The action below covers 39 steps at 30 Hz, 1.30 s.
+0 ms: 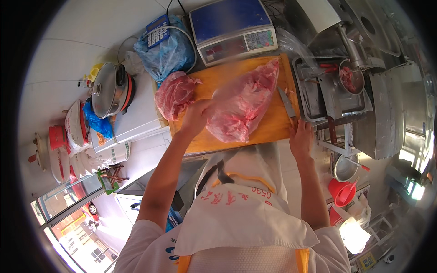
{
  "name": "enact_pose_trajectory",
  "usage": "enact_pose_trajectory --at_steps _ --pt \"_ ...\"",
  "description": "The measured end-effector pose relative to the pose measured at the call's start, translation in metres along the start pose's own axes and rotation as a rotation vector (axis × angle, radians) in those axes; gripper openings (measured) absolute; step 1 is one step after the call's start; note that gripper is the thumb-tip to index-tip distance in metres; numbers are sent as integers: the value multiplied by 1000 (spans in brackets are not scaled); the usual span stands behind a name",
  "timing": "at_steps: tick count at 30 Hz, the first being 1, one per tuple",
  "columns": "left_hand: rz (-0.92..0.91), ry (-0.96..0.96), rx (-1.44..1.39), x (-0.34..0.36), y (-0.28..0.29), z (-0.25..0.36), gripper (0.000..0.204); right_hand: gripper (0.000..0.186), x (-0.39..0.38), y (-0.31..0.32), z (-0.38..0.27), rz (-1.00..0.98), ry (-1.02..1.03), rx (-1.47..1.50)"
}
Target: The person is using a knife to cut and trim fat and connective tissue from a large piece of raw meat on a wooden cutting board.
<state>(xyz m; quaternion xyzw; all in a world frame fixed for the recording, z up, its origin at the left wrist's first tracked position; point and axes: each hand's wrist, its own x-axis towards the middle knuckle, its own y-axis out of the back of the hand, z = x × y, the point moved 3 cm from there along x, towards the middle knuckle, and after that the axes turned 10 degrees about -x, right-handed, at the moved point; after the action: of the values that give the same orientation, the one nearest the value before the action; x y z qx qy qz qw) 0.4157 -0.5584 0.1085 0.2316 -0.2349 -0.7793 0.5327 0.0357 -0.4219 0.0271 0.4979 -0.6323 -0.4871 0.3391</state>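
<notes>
A large pale-pink slab of raw meat point(241, 107) lies across the wooden cutting board point(195, 143). At its left edge my left hand point(196, 117) is closed, with the fingertips gripping the meat's margin and partly hidden. Just beyond that hand sits a smaller, rounded lump of raw meat point(175, 93), at the board's left side. A knife point(287, 103) rests along the board's right edge, its blade pointing away from me. My right hand point(301, 140) has its fingers closed at the handle end of the knife.
Behind the board stands a scale point(234, 48); left of it, a calculator point(158, 34) tops a blue plastic bag point(170, 54). A lidded electric pan point(109, 91) stands farther left. To the right are a metal tray point(302, 86), a cleaver point(330, 98) and a meat grinder point(353, 50).
</notes>
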Motion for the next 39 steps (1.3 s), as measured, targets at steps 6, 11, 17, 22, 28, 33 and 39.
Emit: enact_pose_trajectory --at_steps 6,11,17,22,28,33,39 --pt "132 -296 3 -17 -63 61 33 26 -47 -13 45 -205 -313 664" --pt "95 116 107 -2 -120 56 20 28 -64 37 4 -312 -599 1093" --pt "172 334 3 7 -132 78 31 29 -68 34 -5 -310 -509 1111" --pt "106 350 -39 5 -123 75 30 29 -67 42 -10 -297 -472 1167" --pt "50 253 -40 9 -113 78 23 31 -75 47 -12 -272 -425 1199" --pt "-155 210 -107 20 -85 54 19 36 -94 44 -14 -277 -470 1256" --pt "-48 115 -100 16 -89 49 20 39 -128 55 -34 -229 -562 1301"
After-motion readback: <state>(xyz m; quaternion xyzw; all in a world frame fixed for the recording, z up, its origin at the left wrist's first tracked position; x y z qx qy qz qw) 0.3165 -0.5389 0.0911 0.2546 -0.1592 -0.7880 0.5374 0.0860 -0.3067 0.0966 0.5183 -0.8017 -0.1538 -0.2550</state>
